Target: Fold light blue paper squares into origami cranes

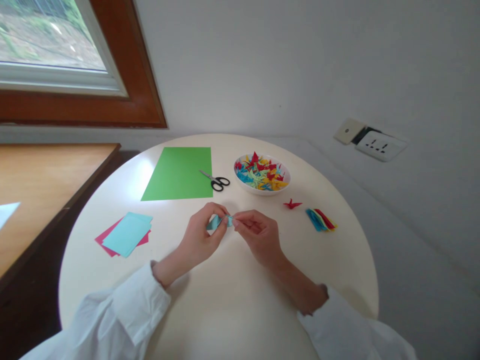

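Note:
Both my hands meet over the middle of the round white table (225,310). My left hand (200,235) and my right hand (255,232) pinch a small folded piece of light blue paper (215,223) between their fingertips. Each hand is closed on it, and part of the paper is hidden by my fingers. A finished red paper crane (291,204) lies to the right, beside a small fanned stack of coloured paper squares (321,219).
A white bowl (262,189) full of coloured paper cranes stands behind my hands. Black-handled scissors (216,180) lie at the edge of a green sheet (180,172). Light blue and pink sheets (126,233) lie at the left. A wooden desk (41,185) adjoins the table.

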Demonstrator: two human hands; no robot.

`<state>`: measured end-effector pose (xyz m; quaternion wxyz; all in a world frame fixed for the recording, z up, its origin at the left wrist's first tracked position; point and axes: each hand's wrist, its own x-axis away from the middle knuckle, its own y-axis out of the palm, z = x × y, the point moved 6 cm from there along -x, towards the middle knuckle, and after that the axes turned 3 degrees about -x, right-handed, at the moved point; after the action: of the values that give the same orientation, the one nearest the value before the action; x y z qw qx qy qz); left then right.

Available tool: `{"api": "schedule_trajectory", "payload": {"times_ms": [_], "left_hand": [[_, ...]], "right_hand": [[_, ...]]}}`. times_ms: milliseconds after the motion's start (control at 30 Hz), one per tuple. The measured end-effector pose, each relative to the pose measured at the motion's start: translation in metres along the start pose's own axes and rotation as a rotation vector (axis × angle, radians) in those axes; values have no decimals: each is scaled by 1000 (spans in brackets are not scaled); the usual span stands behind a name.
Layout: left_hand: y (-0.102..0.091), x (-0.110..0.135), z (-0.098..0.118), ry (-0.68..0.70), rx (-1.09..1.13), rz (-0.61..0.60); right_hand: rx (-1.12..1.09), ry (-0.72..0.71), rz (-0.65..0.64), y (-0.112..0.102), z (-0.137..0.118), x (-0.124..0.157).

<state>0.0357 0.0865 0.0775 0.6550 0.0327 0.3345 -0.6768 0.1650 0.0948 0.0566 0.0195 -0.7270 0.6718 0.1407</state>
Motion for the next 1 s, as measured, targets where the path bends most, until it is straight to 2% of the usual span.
{"api": "schedule_trajectory", "payload": {"times_ms": [367,600,1000], "left_hand": [[2,3,2,-13,77,15],[4,5,-2,-66,35,0],[4,5,-2,-34,-19,1]], "right_hand": [[21,-16,13,1,-6,1],[58,-14,22,0,-5,1],[76,-37,11,1,-6,1]]}}
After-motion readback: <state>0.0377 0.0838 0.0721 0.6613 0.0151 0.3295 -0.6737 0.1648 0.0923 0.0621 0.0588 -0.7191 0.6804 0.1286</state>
